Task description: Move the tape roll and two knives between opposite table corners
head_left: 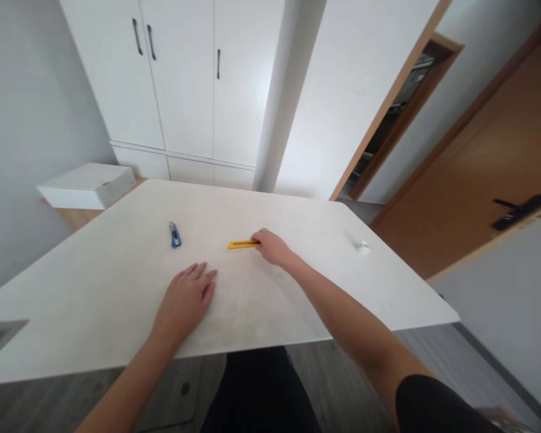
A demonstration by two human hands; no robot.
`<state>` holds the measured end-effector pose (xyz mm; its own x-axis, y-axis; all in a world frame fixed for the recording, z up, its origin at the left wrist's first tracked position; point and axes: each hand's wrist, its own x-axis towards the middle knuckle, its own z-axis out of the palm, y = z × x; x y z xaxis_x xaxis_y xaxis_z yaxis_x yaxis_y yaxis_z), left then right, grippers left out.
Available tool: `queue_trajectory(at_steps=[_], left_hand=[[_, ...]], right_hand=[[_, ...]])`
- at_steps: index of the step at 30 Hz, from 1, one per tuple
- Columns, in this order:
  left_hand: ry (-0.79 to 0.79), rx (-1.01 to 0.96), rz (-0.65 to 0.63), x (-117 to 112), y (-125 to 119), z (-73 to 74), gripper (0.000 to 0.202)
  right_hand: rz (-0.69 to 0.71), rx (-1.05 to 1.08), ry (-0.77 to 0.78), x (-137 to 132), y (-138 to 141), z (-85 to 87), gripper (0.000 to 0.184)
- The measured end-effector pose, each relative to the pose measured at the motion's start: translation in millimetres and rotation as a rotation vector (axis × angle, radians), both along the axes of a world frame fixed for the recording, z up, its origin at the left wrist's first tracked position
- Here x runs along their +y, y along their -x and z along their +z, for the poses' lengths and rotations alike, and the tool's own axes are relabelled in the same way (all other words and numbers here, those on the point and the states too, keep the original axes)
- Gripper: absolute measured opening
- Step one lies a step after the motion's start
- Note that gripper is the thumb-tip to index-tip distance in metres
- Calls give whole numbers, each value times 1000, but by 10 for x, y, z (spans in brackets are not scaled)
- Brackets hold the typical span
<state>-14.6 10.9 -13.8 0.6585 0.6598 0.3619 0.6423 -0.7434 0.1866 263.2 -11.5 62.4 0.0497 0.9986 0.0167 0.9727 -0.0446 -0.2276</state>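
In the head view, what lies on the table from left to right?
Blue clip-like tool → left hand, flat on the table → yellow flat tool → right hand, touching its end → small clear object.

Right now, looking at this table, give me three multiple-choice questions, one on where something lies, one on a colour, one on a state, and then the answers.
1. Where does the blue tool lie on the table?
A. Left of the yellow tool
B. Under the left hand
C. At the table's right edge

2. What colour is the tool at the right hand?
A. Red
B. Yellow
C. Green

3. How is the left hand?
A. Clenched round the blue tool
B. Raised off the table
C. Flat on the table, palm down

Answers:
1. A, the blue tool sits alone, left of the yellow one.
2. B, the slim bar at the right fingertips is yellow.
3. C, the fingers lie spread on the bare tabletop, holding nothing.
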Motion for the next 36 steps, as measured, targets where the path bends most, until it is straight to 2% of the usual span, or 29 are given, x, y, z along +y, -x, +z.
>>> queue_trajectory(at_steps=[3, 5, 7, 9, 11, 14, 19, 22, 25, 27, 29, 31, 36], left_hand=[[-38, 14, -7, 20, -5, -61, 48], [-61, 14, -6, 26, -9, -77, 50], [-75, 15, -4, 28, -13, -79, 51], [-80, 16, -3, 28, -14, -74, 52], [-78, 17, -4, 30, -12, -68, 52], [-73, 20, -10, 38, -5, -65, 53], [-59, 9, -17, 48, -12, -56, 54], [-35, 0, 6, 7, -24, -12, 49], [-5, -2, 34, -52, -36, 55, 44], [18, 6, 37, -81, -43, 92, 42], [47, -2, 43, -98, -45, 117, 41], [72, -20, 52, -107, -41, 129, 39], [114, -57, 49, -114, -22, 146, 37]], right_hand=[[-294, -124, 99, -913, -1153, 36, 32], [-484, -216, 155, -1474, -1797, 66, 32], [-621, -276, 204, -1923, -2289, 90, 30], [-695, -296, 230, -2234, -2620, 103, 31], [-726, -292, 238, -2412, -2808, 100, 32], [-719, -272, 245, -2506, -2904, 58, 34], [-705, -265, 268, -2529, -2929, -44, 37], [-717, -301, 255, -2438, -2920, -74, 44], [-639, -310, 204, -2057, -2712, -85, 39], [-503, -273, 174, -1628, -2358, -78, 30], [-335, -218, 154, -1128, -1815, -59, 25], [-188, -163, 140, -619, -1146, -37, 25], [58, -78, 127, 507, 513, 7, 25]])
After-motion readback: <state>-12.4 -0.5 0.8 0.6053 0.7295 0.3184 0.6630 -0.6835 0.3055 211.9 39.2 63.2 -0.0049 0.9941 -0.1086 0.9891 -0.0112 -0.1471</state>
